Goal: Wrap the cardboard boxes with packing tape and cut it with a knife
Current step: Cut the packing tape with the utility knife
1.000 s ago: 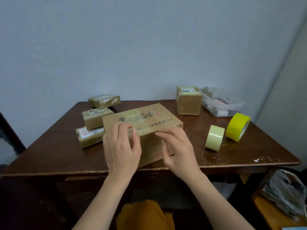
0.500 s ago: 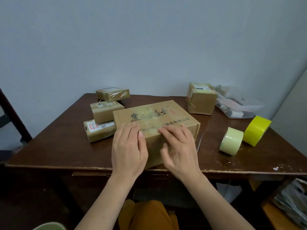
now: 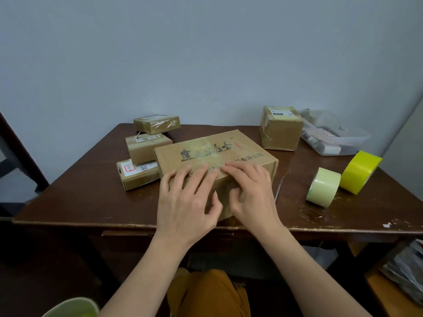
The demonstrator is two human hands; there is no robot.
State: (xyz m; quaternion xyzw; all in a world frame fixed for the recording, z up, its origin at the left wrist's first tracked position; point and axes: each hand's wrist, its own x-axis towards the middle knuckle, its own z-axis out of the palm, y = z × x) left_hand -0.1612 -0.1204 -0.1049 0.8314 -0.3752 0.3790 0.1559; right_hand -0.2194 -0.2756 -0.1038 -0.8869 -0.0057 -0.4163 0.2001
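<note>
The large printed cardboard box (image 3: 216,161) lies flat near the middle of the table (image 3: 75,197), its near corner close to the near edge. A pale band of tape already runs across its top, so the step in hand looks like smoothing that strip down over the near top edge and front face. The left hand (image 3: 187,200) lies spread over the near-left part of the box, fingers flat on the top and thumb down against the front. The right hand (image 3: 250,191) rests beside it with fingers spread on the top, the fingertips of the two hands almost meeting.

No knife can be picked out; a thin line lying on the table just right of the box may be one, but it is too slight to tell. The next move probably calls for a roll: the pale tape roll (image 3: 324,187) stands on edge to the right, the yellow tape roll (image 3: 360,171) touching or just beside it farther right.

Three small boxes (image 3: 146,148) crowd the box's left side, the nearest touching or almost so; another small box (image 3: 280,128) and a clear plastic bag (image 3: 332,136) sit far right. Turning the box is freest toward the near right, though the table edge is close there.
</note>
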